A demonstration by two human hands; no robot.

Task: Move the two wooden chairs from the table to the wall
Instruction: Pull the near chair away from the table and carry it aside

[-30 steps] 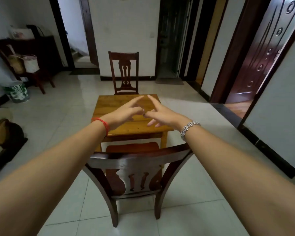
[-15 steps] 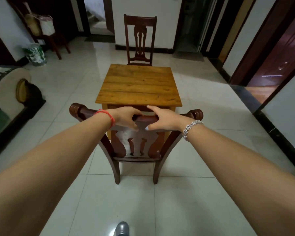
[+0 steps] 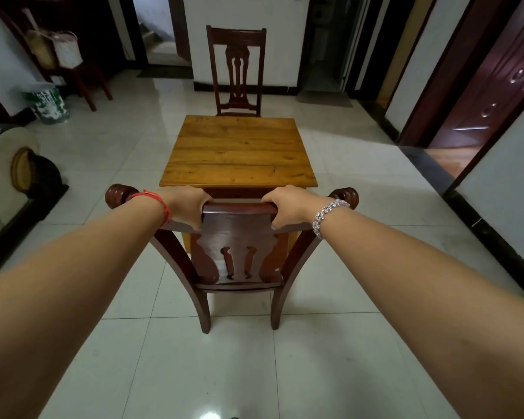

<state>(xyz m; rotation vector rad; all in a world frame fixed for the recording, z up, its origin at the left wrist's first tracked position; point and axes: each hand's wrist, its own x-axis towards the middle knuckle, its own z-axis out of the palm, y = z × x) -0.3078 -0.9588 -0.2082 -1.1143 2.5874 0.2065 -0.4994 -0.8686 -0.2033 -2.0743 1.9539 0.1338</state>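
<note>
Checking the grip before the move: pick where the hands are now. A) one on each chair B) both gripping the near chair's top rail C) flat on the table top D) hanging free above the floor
B: the left hand and right hand are both closed over the top rail of the near chair.

A green-and-white bucket (image 3: pixel 47 104) stands by a dark stool (image 3: pixel 87 78) bearing a white bag (image 3: pixel 68 49).

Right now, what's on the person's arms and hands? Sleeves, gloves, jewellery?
No sleeves or gloves in view: both forearms are uncovered. The left hand has a red cord bracelet at the wrist. The right hand has a silver, sparkly linked bracelet.
</note>
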